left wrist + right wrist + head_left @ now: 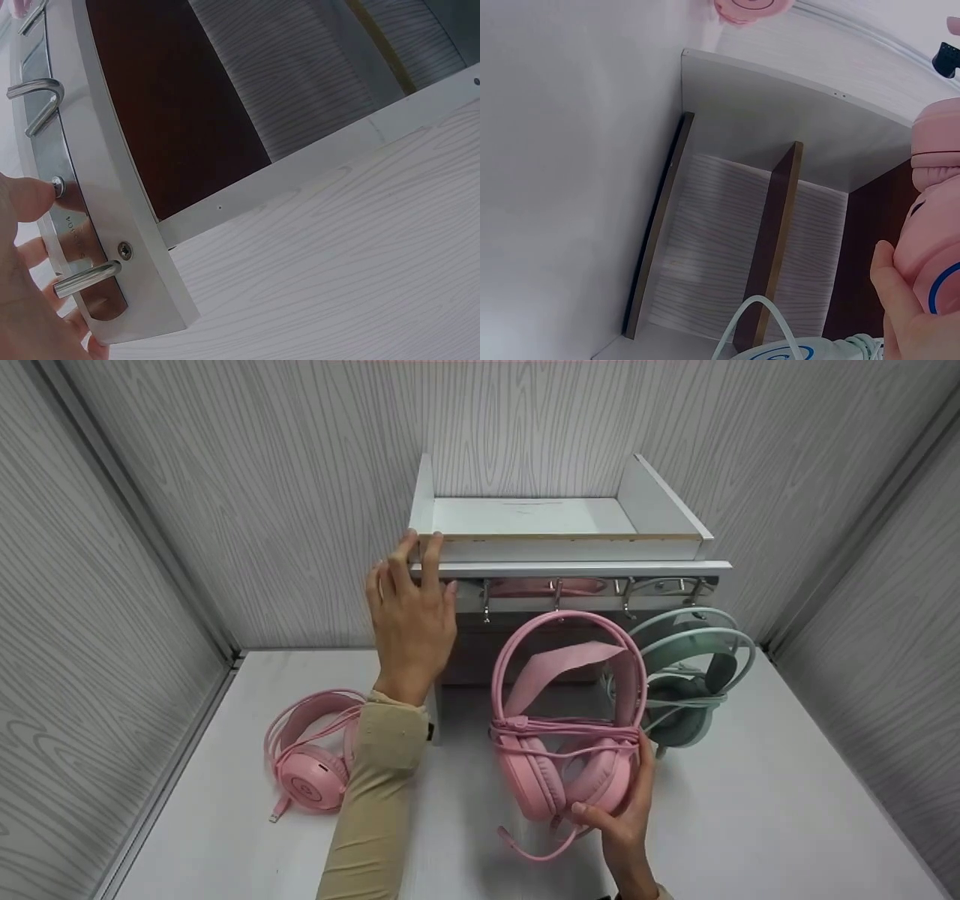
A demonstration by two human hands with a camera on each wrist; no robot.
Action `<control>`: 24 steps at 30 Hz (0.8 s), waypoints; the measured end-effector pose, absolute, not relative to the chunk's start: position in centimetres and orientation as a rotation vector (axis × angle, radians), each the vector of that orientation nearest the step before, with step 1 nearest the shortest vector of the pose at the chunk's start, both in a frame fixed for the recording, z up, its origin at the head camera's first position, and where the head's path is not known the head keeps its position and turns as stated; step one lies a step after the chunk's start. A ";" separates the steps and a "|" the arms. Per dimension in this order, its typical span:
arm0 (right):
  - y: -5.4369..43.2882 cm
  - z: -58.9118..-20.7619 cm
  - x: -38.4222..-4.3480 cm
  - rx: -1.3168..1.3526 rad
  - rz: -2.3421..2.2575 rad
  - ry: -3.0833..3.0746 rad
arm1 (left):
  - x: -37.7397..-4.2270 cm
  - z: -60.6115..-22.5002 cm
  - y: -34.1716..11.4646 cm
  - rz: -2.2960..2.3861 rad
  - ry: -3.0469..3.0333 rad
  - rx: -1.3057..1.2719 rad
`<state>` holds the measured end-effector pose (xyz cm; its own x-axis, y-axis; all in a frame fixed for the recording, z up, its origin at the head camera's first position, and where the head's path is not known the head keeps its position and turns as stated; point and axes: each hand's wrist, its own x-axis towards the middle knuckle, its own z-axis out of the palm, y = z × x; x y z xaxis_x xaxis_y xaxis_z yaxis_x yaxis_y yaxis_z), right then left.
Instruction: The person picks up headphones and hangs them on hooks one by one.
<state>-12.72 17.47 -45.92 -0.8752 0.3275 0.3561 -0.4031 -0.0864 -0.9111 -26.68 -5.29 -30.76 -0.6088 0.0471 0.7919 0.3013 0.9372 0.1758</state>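
Note:
My left hand [412,622] holds the left end of a white shelf [570,552], fingertips on its upper edge. In the left wrist view the thumb presses on the metal hook strip [67,217] at its front. My right hand [630,817] grips a pair of pink headphones [525,787] by the right ear cup, upright in front of the shelf. The headband's top overlaps a hook [557,592] in the head view. Their cable is wound around the middle, and the microphone arm curves out below. Green headphones [679,720] hang at the rightmost hook.
Another pink pair of headphones [311,780] lies on the white table [757,817] at left, partly behind my left sleeve [379,802]. Wood-grain panels [322,472] enclose the back and sides. Under the shelf is an open compartment with a divider board [772,232].

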 end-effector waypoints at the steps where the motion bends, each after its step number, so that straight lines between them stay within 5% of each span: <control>1: 17.5 -46.0 -12.8 0.089 1.995 -1.722 | -26.7 -30.8 -5.3 -0.368 -2.204 -0.247; 24: 18.2 -47.8 -15.4 0.214 1.958 -1.882 | -26.8 -30.8 -5.2 -0.388 -2.203 -0.248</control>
<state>-15.40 18.23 -47.75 -0.9024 0.1876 0.3880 -0.3951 -0.0005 -0.9186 -26.76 -5.23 -30.81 -0.6086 0.0418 0.7924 0.3099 0.9318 0.1889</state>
